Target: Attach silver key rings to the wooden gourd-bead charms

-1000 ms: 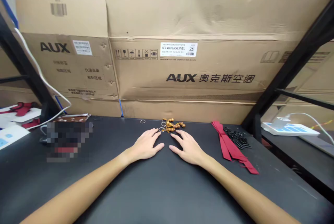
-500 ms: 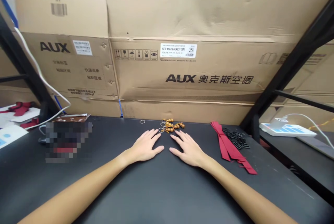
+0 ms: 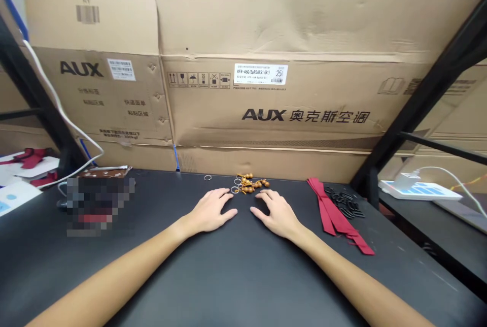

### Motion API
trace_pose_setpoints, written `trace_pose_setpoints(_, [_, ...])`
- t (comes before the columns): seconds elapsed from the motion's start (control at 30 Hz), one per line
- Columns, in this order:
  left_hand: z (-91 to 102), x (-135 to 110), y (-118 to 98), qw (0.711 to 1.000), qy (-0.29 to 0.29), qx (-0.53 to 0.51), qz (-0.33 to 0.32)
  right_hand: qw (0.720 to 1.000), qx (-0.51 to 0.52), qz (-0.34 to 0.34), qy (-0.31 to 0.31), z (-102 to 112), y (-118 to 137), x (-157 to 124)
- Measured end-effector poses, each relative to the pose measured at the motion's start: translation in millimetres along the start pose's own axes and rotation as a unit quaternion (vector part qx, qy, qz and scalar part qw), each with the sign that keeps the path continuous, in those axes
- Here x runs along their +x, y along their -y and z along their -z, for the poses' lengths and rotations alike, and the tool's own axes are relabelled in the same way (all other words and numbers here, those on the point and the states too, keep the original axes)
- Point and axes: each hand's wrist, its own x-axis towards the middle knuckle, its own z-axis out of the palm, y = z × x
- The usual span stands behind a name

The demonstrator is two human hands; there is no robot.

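My left hand rests palm down on the black table, fingers slightly bent, holding nothing. My right hand lies beside it, also empty, its fingers a little curled. Just beyond both sets of fingertips sits a small pile of wooden gourd charms with metal key rings. A single loose ring lies further left near the table's back edge.
Red ribbons and a heap of black rings lie to the right. Large AUX cardboard boxes wall off the back. A blurred object sits at left. Black shelf posts frame both sides; a power strip sits far right.
The fingers of both hands have curled a little and drawn slightly back from flat. Nothing on the table has moved.
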Motion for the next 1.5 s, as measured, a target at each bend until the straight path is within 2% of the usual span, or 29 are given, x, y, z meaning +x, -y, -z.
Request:
trace_pose_setpoints(0.1, [2.1,6,12,0.998,-0.032,0.021,0.051,0.999,-0.009,-0.005,-0.035,-2,-13,9])
trace_pose_setpoints(0.23, [5.0,12,32,0.986,-0.038,0.058,0.153,0.999,-0.017,-0.029,0.009,-6,-27,19])
trace_pose_setpoints(0.33, [6.2,12,41,0.982,-0.026,0.064,0.178,0.999,-0.020,-0.029,0.019,-7,-29,21])
trace_pose_setpoints(0.53, [3.7,5,32,0.990,-0.052,0.068,0.116,0.996,-0.051,-0.029,-0.059,-2,-22,13])
trace_pose_setpoints(0.63, [2.2,1,17,0.992,-0.067,0.081,0.076,0.995,-0.055,-0.021,-0.086,-1,-19,9])
trace_pose_setpoints(0.77, [-0.7,-4,-8,0.993,-0.076,0.088,0.022,0.994,-0.011,-0.001,-0.112,-3,-7,2])
trace_pose_setpoints(0.93, [-3.4,-6,-24,0.996,-0.075,0.031,-0.027,0.994,0.020,0.021,-0.104,-2,10,-3])
trace_pose_setpoints(1.07, [-2.3,-4,-21,0.998,-0.050,-0.014,-0.034,0.996,0.004,0.056,-0.069,-1,13,-1])
trace_pose_setpoints(1.2, [-3.8,-4,-18,0.998,-0.039,-0.016,-0.046,0.997,0.009,0.058,-0.046,-1,12,0])
trace_pose_setpoints(1.5, [-2.7,-5,-21,0.994,-0.049,-0.079,-0.051,0.991,0.096,0.081,-0.036,0,10,1])
